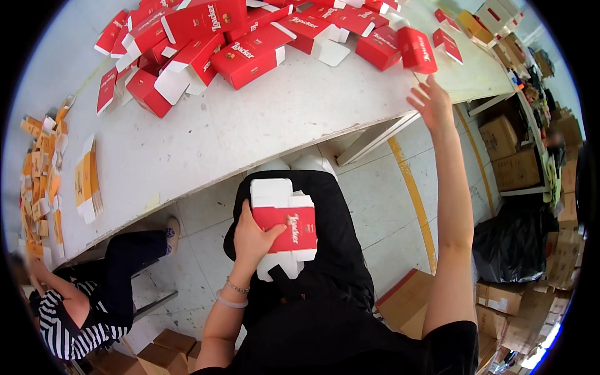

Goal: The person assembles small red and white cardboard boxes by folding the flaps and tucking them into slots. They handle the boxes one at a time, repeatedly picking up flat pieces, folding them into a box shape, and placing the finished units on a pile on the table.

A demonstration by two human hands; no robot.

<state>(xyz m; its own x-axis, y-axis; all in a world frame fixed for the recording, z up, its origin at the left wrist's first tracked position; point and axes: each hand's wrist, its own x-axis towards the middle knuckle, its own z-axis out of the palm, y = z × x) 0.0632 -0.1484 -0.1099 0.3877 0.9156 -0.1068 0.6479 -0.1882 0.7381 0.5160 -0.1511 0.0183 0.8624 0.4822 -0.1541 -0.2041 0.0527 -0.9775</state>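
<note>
Red flattened carton (pixel 299 217) lies over the lap, below the near edge of the worktop (pixel 281 109). Left hand (pixel 255 237) pinches it, thumb on the printed face, other fingers mostly hidden. Right hand (pixel 432 103), fingers spread, extends toward the worktop's right end, just beside a red box (pixel 417 50); contact cannot be determined. Red cartons (pixel 250 56) are heaped along the worktop's far side. Yellow cartons (pixel 40 162) occupy its left end.

Bright, diffuse light; fisheye bows table (pixel 300 106); corners black; glare lower right.
</note>
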